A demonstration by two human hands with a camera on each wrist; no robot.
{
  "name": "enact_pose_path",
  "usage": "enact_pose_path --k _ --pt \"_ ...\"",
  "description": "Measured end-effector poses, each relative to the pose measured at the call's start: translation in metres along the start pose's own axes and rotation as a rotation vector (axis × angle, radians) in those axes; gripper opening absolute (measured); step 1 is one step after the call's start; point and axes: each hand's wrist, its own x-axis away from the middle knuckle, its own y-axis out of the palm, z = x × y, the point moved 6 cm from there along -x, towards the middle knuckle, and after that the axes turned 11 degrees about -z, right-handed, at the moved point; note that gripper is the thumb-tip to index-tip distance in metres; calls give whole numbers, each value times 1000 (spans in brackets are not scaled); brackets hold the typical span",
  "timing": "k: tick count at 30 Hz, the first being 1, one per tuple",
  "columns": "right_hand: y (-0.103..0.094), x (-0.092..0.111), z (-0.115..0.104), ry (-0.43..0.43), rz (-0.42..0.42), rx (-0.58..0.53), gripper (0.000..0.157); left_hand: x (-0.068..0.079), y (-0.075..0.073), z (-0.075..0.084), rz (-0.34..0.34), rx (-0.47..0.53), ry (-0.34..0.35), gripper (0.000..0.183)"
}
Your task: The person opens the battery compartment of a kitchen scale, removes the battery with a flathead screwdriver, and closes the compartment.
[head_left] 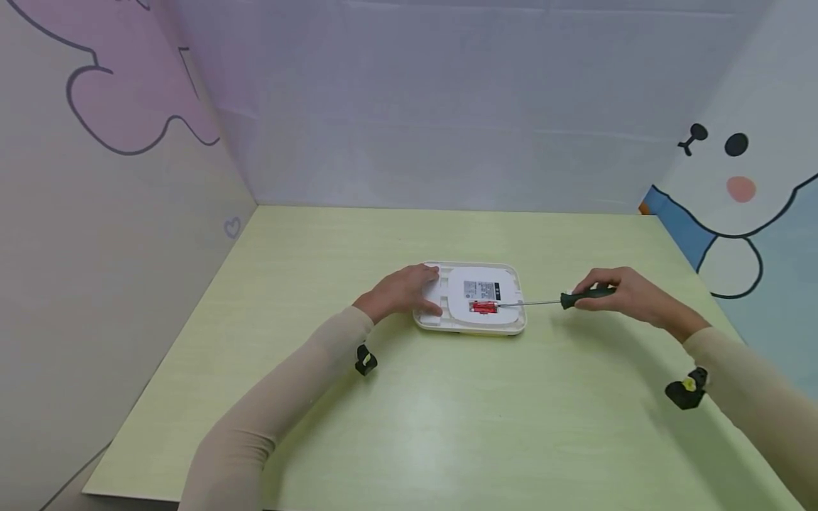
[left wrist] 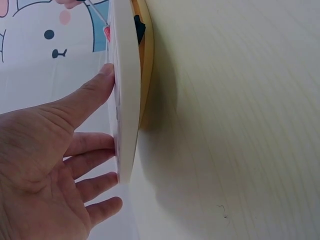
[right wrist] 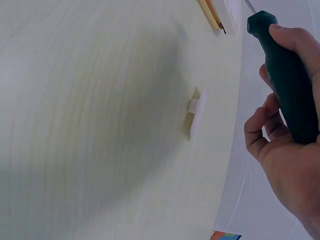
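A white, rounded rectangular device (head_left: 455, 312) lies on the table with a printed label and a small compartment facing up. Red batteries (head_left: 483, 307) show in that compartment. My left hand (head_left: 402, 289) rests on the device's left end; in the left wrist view its thumb and several fingertips press the white face, fingers fairly straight. From the right, my right hand (head_left: 629, 294) grips the dark green handle of a screwdriver (right wrist: 285, 75). The screwdriver's shaft runs nearly level over the device, its tip at the batteries; exact contact is too small to tell.
A small white plastic piece (right wrist: 197, 117), perhaps a cover, lies on the pale table (head_left: 358, 440) near my right hand; the head view does not show it. The device's underside has a yellowish rim (left wrist: 148, 65). Printed panels (head_left: 409, 106) wall the table's back and sides.
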Motion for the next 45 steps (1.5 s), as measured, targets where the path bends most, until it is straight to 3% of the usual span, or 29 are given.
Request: enact_pose_path --k 5,13,19,36,45 --pt "-9 2 -8 -21 11 65 21 1 0 0 2 -4 4 88" --pt "-20 -2 -50 -88 -22 204 17 2 -2 0 17 4 7 88" --pt "-23 -8 -65 -90 -40 248 16 1 -1 -1 14 -2 11 87" --pt "-24 -16 -77 -144 -65 283 14 0 -3 -1 28 -6 14 85" --pt "-15 -11 -57 -98 -27 217 13 2 -1 2 12 4 -3 88"
